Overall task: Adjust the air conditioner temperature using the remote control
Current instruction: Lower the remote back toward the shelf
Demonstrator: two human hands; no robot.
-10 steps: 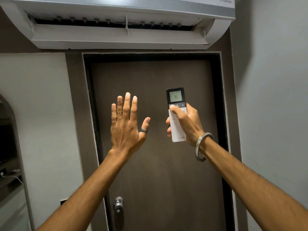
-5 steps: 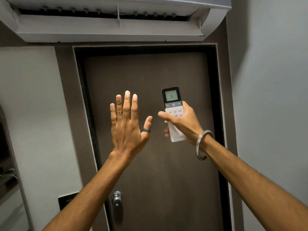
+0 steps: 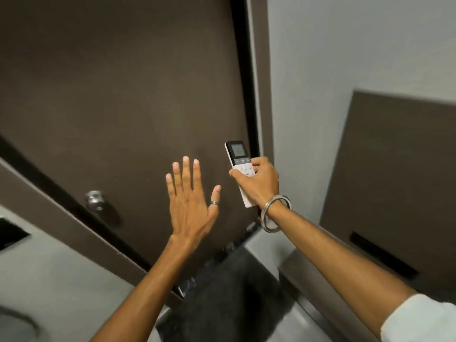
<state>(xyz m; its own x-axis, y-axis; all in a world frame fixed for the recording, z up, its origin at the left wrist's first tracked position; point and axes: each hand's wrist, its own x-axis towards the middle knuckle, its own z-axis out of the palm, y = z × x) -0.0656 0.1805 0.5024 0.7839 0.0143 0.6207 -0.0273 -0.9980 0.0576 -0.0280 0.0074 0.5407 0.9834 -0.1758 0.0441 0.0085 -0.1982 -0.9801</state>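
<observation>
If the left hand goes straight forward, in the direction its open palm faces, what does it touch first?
Most likely the dark door. The left hand is open with nothing between palm and door, and the door knob lies off to its side. The gap cannot be judged.

Your left hand [image 3: 190, 201] wears a single dark metallic ring band [image 3: 214, 202] low on the thumb, with a dull grey sheen. The left forearm is bare for as much of it as shows, with no sleeve or watch in sight.

Your right hand [image 3: 259, 183] carries no ring that can be seen. At its wrist sits a thick, round silver metal bangle [image 3: 272, 213], plain and polished, hanging loose around the arm. Farther up the right arm, at the lower right edge, the rolled cuff of a white fabric sleeve [image 3: 419, 322] covers the arm above the elbow area.
</observation>
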